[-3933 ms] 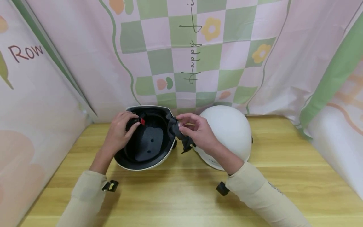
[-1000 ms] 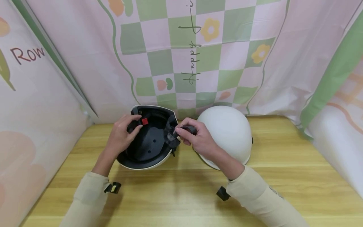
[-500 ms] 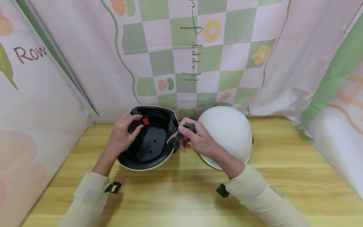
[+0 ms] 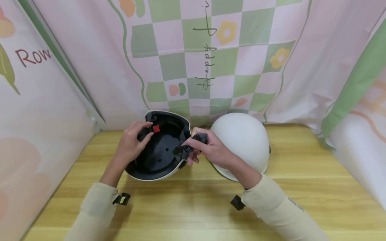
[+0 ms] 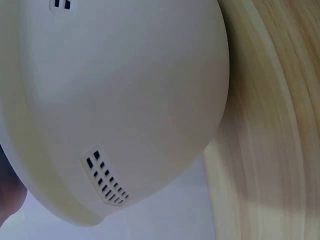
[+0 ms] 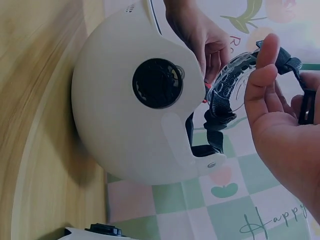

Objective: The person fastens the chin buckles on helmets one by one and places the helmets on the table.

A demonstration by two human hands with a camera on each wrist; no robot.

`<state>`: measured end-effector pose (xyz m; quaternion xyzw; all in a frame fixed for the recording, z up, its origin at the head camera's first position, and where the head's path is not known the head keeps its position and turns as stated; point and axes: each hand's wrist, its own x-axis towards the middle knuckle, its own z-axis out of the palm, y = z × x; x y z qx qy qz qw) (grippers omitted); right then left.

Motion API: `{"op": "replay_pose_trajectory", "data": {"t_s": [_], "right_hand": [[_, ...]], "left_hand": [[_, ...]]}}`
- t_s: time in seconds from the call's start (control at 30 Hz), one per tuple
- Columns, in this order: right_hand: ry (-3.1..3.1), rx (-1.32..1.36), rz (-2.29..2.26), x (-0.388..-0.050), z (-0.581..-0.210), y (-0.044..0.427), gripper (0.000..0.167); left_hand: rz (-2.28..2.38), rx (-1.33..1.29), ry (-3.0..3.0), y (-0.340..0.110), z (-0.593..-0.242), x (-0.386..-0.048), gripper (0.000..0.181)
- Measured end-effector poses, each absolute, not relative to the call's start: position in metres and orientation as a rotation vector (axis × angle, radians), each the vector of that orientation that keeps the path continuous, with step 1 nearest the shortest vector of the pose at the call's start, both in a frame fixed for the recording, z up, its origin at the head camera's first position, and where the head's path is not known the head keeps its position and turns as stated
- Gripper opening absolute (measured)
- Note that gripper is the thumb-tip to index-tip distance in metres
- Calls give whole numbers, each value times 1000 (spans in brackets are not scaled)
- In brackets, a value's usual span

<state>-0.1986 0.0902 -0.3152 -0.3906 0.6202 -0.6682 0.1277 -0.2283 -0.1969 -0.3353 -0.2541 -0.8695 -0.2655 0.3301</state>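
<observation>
An upturned white helmet with a black inside (image 4: 158, 152) rests on the table. My left hand (image 4: 130, 142) pinches a black strap end with a red tab (image 4: 155, 128) at its left side. Beyond the right rim, my right hand (image 4: 212, 147) grips a black strap (image 4: 186, 151). In the right wrist view, this strap (image 6: 218, 105) runs from the helmet (image 6: 130, 120) to my right hand (image 6: 280, 115), with a clear piece along it; a black buckle (image 6: 307, 107) lies by the thumb. The left wrist view shows the vented white shell (image 5: 135, 90); it hides most of that hand.
A second white helmet (image 4: 239, 144) sits dome up, right of the first and close behind my right hand. The wooden table (image 4: 181, 207) meets a patterned cloth (image 4: 172, 67) at the back. Cloth also hangs at both sides.
The upturned helmet has shifted slightly right and tilted. My right hand has changed its grip on the strap, drawing it into a bunch near the rim. My left hand has stayed at the red tab.
</observation>
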Motion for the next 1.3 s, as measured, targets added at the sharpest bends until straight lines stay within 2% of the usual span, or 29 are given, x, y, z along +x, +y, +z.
{"op": "replay_pose_trajectory", "data": {"t_s": [0.5, 0.6, 0.93, 1.3], "right_hand": [[2005, -1077, -1916, -201, -315, 87, 24], [2159, -1122, -1856, -202, -315, 86, 19], [2551, -1273, -1744, -202, -316, 82, 22], [2979, -1571, -1386, -203, -313, 78, 19]], "left_hand": [[-754, -723, -2207, -200, -335, -232, 33], [-755, -743, -2181, -202, -336, -234, 35], [-740, -783, -2151, -205, -334, -233, 32], [-778, -763, -2136, -204, -333, -232, 25]]}}
